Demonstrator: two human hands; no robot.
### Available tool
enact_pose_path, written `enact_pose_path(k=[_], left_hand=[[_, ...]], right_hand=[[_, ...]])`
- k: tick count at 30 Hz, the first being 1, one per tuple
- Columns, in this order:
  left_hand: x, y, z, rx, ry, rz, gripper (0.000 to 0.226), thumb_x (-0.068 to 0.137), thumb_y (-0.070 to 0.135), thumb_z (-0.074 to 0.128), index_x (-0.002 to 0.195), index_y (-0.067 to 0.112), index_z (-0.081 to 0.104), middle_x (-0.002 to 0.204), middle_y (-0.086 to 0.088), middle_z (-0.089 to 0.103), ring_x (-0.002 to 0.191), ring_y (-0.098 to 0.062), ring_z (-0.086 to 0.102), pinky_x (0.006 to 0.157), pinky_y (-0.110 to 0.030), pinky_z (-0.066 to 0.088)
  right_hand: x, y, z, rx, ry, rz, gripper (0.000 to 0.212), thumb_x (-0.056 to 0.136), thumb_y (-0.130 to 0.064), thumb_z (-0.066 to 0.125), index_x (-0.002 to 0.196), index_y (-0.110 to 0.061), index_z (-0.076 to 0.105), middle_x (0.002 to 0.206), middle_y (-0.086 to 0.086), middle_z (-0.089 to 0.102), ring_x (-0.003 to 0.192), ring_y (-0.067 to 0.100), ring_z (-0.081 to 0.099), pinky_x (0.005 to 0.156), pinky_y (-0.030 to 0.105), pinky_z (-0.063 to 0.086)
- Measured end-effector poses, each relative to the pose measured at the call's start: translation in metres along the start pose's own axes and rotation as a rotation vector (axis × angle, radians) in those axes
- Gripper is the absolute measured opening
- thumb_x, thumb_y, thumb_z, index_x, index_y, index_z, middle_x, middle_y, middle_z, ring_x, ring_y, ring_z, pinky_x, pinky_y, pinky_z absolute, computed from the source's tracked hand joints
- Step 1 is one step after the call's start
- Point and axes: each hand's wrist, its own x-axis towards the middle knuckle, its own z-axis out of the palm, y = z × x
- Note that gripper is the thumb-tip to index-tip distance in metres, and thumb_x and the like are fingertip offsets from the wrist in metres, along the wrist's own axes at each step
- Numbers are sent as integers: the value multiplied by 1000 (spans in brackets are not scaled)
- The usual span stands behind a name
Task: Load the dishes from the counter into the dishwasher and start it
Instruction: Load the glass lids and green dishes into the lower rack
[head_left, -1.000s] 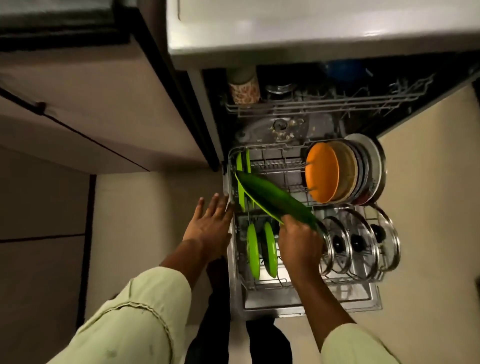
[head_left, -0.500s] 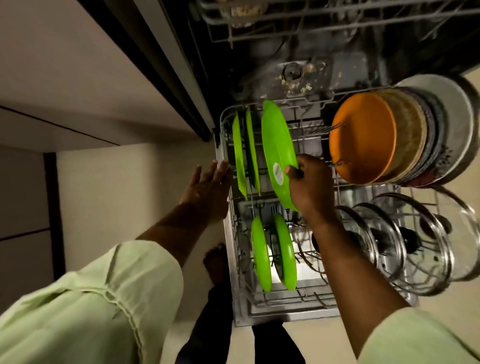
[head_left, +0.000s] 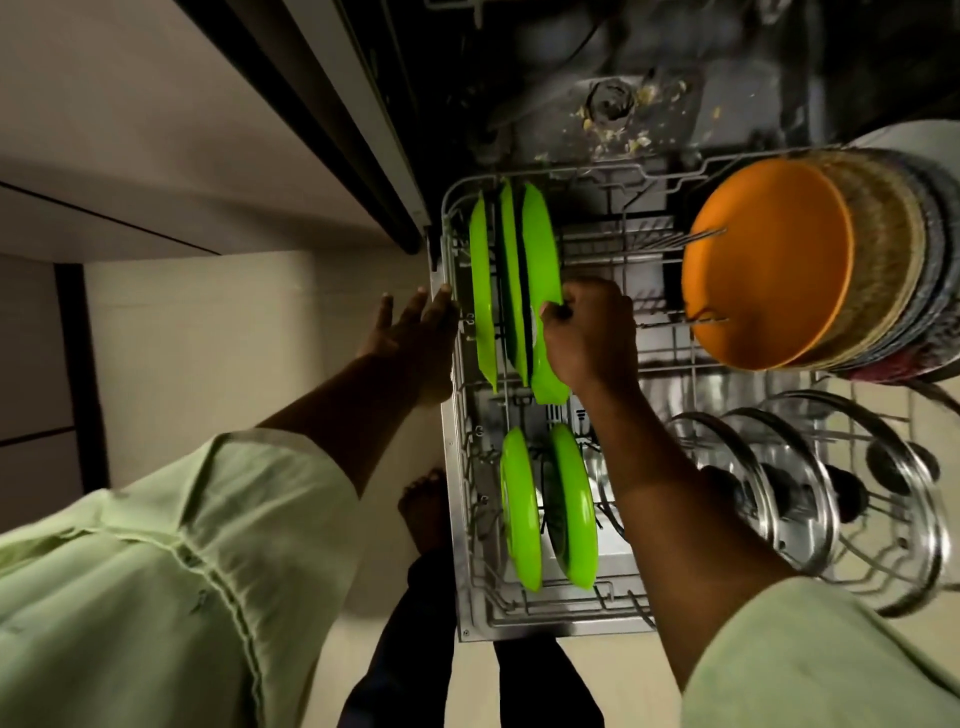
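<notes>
Right hand (head_left: 589, 338) curled round the near rim of a green plate (head_left: 540, 249), gripping it. Plate stands upright on edge in the lower rack (head_left: 449, 467), at the far-left corner, as the rightmost of a row of three. The two other green plates (head_left: 480, 291) stand just to its left, very close; I cannot tell if they touch. Left hand (head_left: 410, 338) open, fingers straight, holding nothing; fingertips touch the rack's left edge beside that row. Toward the near-left corner: two smaller green plates (head_left: 519, 509), upright, side by side, apart from the row. Far-right corner: orange plate (head_left: 769, 260) at the front of a stack of upright plates. Near-right: glass lids (head_left: 810, 467) with steel rims, upright in a row. Beyond the rack's far edge: dishwasher tub (head_left: 613, 98), food scraps on its floor.
</notes>
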Motion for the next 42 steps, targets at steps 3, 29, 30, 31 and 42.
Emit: enact_pose_path(k=[3, 29, 30, 31, 42], left_hand=[[3, 0, -3, 19, -32, 10, 94, 94, 33, 56, 157, 13, -12, 163, -10, -20, 151, -29, -12, 119, -54, -6], [10, -4, -16, 133, -119, 56, 95, 96, 57, 46, 157, 12, -11, 163, -13, -18, 151, -30, -11, 121, -57, -4], [10, -5, -16, 132, -118, 58, 95, 96, 57, 46, 157, 12, -12, 163, -13, -18, 151, -30, -11, 121, -57, -3], [10, -5, -16, 128, -118, 58, 95, 96, 57, 46, 157, 12, -12, 163, -12, -18, 151, -30, -11, 121, -57, -3], [-13, 0, 7, 27, 126, 3, 85, 98, 44, 46, 157, 23, -11, 164, -9, -16, 152, -32, -6, 120, -58, -3]], right_hand=[[-1, 7, 6, -23, -6, 13, 52, 93, -15, 60, 58, -25, 23, 58, -10, 27, 64, 14, 39, 46, 24, 16], [16, 6, 33, 169, -75, -17, 25, 104, -23, 45, 103, -11, 67, 86, 5, 67, 78, 18, 58, 58, 19, 34], [16, 7, 32, 172, -98, -24, 26, 105, -24, 42, 103, -14, 66, 82, 0, 62, 74, 14, 54, 54, 16, 32], [16, 9, 30, 169, -114, -23, 28, 106, -24, 39, 107, -13, 65, 83, -2, 59, 72, 10, 51, 53, 14, 31], [-29, 24, 4, -24, -83, 8, 46, 105, -30, 40, 145, -8, 41, 135, 15, 57, 123, 32, 53, 90, 31, 42]])
